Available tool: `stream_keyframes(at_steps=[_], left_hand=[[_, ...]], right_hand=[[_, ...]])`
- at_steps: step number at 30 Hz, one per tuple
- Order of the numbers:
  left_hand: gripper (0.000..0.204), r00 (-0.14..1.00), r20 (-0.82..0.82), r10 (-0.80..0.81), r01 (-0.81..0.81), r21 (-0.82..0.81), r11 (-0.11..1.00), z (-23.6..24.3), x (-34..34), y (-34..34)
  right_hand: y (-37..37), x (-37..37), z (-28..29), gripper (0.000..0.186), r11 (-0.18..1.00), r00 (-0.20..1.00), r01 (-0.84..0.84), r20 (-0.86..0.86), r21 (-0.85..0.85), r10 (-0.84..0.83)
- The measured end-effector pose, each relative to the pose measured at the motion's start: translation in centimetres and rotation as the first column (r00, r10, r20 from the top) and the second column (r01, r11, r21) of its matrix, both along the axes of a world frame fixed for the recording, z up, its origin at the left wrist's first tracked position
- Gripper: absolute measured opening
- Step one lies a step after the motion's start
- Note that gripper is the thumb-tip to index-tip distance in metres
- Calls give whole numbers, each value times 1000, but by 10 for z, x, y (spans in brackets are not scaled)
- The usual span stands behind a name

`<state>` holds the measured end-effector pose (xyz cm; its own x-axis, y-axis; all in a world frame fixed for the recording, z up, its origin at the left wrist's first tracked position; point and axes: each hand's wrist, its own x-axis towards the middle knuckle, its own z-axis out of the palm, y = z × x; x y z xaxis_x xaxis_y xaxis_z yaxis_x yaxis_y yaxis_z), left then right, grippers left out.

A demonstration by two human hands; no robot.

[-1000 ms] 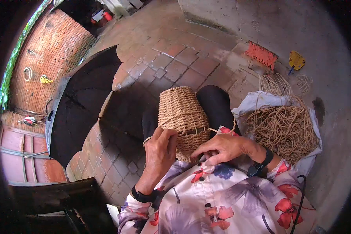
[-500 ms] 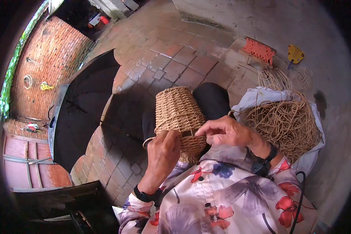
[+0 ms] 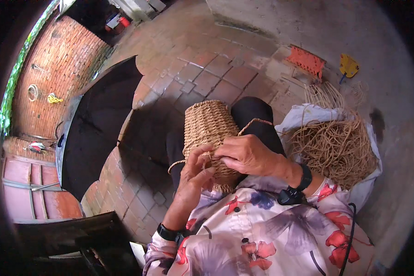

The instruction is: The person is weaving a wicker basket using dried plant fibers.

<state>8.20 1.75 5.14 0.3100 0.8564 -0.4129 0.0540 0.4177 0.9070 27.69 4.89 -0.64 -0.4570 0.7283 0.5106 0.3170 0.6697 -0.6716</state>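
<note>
A tan woven basket (image 3: pixel 209 122), made of twisted cord, rests tilted on my lap between my dark-clad knees. At its near side, my left hand (image 3: pixel 192 177) has its fingers curled against the woven wall, thumb bent toward them. My right hand (image 3: pixel 249 154) meets it there, thumb and forefinger pinched on the cord at the weave. From behind the right hand a loose cord strand (image 3: pixel 255 121) arcs over my right knee. A shorter cord loop (image 3: pixel 174 165) sticks out at the basket's left. The fingertips partly hide the spot between the hands.
To the right, a white sack (image 3: pixel 303 115) holds a tangled heap of brown cord (image 3: pixel 340 149). An open black umbrella (image 3: pixel 101 124) stands at the left. Beyond lie an orange plastic piece (image 3: pixel 306 62) and a yellow object (image 3: pixel 348 66) on the paved ground.
My right hand has moved left, closing in beside my left hand at the basket. A cord strand now arcs above the right hand. My left thumb has come into view.
</note>
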Motion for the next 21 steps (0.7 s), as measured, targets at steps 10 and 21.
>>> stream_keyframes(at_steps=[10,21], left_hand=[[45,915,-359,186,4,470,883,-5,-12,6],[13,837,-467,283,179,725,665,-10,-5,14]], right_hand=[[6,-27,5,11,972,981,84,154,218,-120],[25,46,39,4,825,982,-162,-175,-541,78]])
